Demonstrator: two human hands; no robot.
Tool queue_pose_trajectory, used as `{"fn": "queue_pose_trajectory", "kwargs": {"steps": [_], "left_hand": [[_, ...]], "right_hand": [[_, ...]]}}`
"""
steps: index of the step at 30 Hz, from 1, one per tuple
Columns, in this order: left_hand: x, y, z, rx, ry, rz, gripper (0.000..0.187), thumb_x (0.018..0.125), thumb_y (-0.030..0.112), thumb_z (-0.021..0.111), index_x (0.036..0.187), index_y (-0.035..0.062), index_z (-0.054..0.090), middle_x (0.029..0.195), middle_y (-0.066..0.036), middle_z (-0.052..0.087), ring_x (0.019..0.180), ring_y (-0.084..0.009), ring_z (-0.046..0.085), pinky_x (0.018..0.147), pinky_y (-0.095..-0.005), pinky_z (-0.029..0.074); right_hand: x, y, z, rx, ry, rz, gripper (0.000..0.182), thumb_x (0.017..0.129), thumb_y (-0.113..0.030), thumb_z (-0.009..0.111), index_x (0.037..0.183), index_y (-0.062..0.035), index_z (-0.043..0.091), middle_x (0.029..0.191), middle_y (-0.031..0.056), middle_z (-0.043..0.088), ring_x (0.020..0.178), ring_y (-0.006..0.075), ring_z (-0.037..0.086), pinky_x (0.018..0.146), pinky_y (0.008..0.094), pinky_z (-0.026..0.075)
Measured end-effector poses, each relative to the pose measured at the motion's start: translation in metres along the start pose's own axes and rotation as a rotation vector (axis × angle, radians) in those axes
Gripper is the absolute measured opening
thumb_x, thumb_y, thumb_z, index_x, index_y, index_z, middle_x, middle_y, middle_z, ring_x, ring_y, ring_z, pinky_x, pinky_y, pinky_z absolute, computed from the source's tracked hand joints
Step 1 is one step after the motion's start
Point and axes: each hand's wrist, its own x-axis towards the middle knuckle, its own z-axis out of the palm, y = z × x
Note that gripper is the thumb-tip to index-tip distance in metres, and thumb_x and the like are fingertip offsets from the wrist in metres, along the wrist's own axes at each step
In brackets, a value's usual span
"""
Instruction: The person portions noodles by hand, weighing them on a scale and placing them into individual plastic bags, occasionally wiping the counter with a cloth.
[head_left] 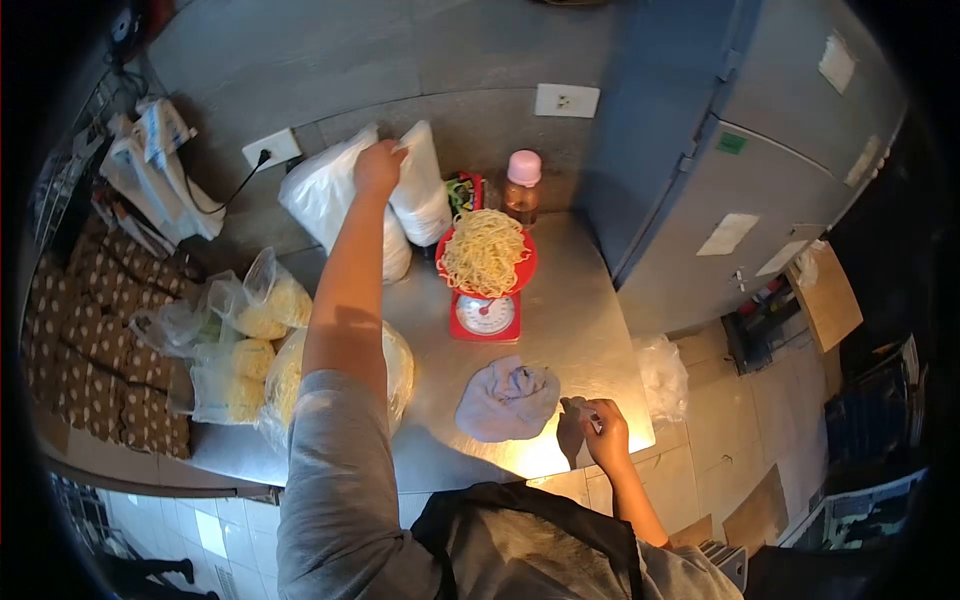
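My left hand (378,168) reaches to the wall end of the metal table. Its fingers are closed at the top of a pack of white plastic bags (325,190); a second white pack (422,190) leans beside it. My right hand (606,435) is held over the table's right front corner, fingers curled in a pinch; what they hold, if anything, is too small to name. Near it lies a crumpled bluish cloth (508,400). Noodles (485,252) are heaped on the red pan (529,268) of a dial scale (486,318).
Tied clear bags of noodles (245,375) crowd the table's left side. A bottle with a pink cap (523,185) stands behind the scale. To the right rises a grey metal cabinet (690,200). A plugged cord (230,195) hangs from the wall outlet (270,150).
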Motion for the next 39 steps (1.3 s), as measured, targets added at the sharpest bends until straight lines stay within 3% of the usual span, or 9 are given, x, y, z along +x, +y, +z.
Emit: {"fn": "queue_pose_trajectory", "kwargs": {"steps": [11,13,19,23,28,31,35,37,39], "left_hand": [[0.008,0.086,-0.126,-0.221,0.498,0.231,0.026,0.088,0.033,0.054,0.094,0.0111,0.067,0.085,-0.014,0.066,0.079,-0.0355,0.063,0.068,-0.0423,0.049],[-0.035,0.114,-0.157,-0.411,0.503,0.380,0.024,0.086,0.031,0.060,0.095,0.0105,0.067,0.090,-0.011,0.068,0.083,-0.0288,0.065,0.071,-0.0338,0.049],[-0.104,0.111,-0.162,-0.144,0.651,0.739,0.030,0.080,0.025,0.068,0.104,0.0092,0.062,0.111,-0.012,0.062,0.099,-0.0306,0.060,0.079,-0.0356,0.048],[-0.035,0.032,-0.096,-0.082,0.757,0.326,0.062,0.076,0.033,0.071,0.126,0.0049,0.048,0.113,-0.022,0.057,0.104,-0.0411,0.054,0.088,-0.0412,0.044],[0.000,0.025,-0.077,-0.336,0.075,-0.082,0.048,0.082,0.039,0.064,0.117,0.0060,0.058,0.102,-0.019,0.063,0.097,-0.0334,0.060,0.084,-0.0394,0.046],[0.029,0.043,-0.083,-0.715,0.325,-0.127,0.036,0.086,0.035,0.059,0.106,0.0055,0.063,0.095,-0.017,0.066,0.092,-0.0305,0.063,0.081,-0.0381,0.047],[-0.043,0.115,-0.148,-0.790,0.362,0.471,0.018,0.087,0.011,0.053,0.101,0.0058,0.063,0.095,-0.013,0.065,0.094,-0.0289,0.061,0.083,-0.0368,0.046],[-0.108,0.128,-0.150,-0.462,0.355,0.997,0.024,0.076,0.005,0.057,0.098,0.0080,0.064,0.103,-0.009,0.064,0.107,-0.0260,0.056,0.091,-0.0393,0.042],[-0.189,0.130,-0.139,-0.269,0.146,1.203,0.025,0.072,0.003,0.058,0.096,0.0091,0.063,0.109,-0.008,0.061,0.113,-0.0246,0.053,0.103,-0.0497,0.033]], "right_hand": [[-0.006,0.006,-0.006,0.089,0.011,0.137,0.015,0.075,-0.002,0.067,0.090,-0.0010,0.064,0.082,0.0125,0.063,0.064,0.0197,0.060,0.058,0.0279,0.046],[0.005,0.002,-0.001,0.154,-0.013,0.116,0.015,0.076,-0.002,0.067,0.090,-0.0007,0.064,0.082,0.0119,0.063,0.064,0.0183,0.060,0.059,0.0270,0.046],[0.058,-0.065,-0.001,0.256,-0.073,-0.072,0.011,0.080,-0.005,0.064,0.090,0.0002,0.064,0.080,0.0100,0.062,0.070,0.0170,0.060,0.063,0.0268,0.047],[0.067,-0.094,0.012,0.365,-0.128,-0.147,0.010,0.081,-0.006,0.064,0.090,-0.0001,0.064,0.081,0.0094,0.062,0.070,0.0163,0.058,0.063,0.0265,0.046],[0.033,-0.087,0.018,0.394,-0.226,-0.054,0.011,0.081,-0.006,0.064,0.091,-0.0005,0.064,0.083,0.0081,0.062,0.070,0.0152,0.057,0.062,0.0259,0.045],[0.015,-0.077,0.010,0.428,-0.201,0.038,0.011,0.083,-0.006,0.064,0.092,-0.0005,0.064,0.085,0.0057,0.063,0.069,0.0109,0.056,0.063,0.0242,0.045],[0.007,-0.059,0.000,0.544,-0.104,0.120,0.012,0.085,-0.008,0.063,0.092,0.0007,0.065,0.083,0.0032,0.063,0.071,0.0078,0.054,0.065,0.0218,0.044],[0.019,-0.047,-0.006,0.598,-0.112,0.181,0.018,0.087,-0.011,0.062,0.101,-0.0006,0.063,0.088,0.0053,0.064,0.077,0.0096,0.056,0.069,0.0223,0.045],[0.037,-0.067,-0.020,0.999,-0.021,0.160,0.028,0.087,-0.015,0.062,0.113,-0.0028,0.058,0.093,0.0079,0.064,0.084,0.0118,0.057,0.074,0.0233,0.046]]}}
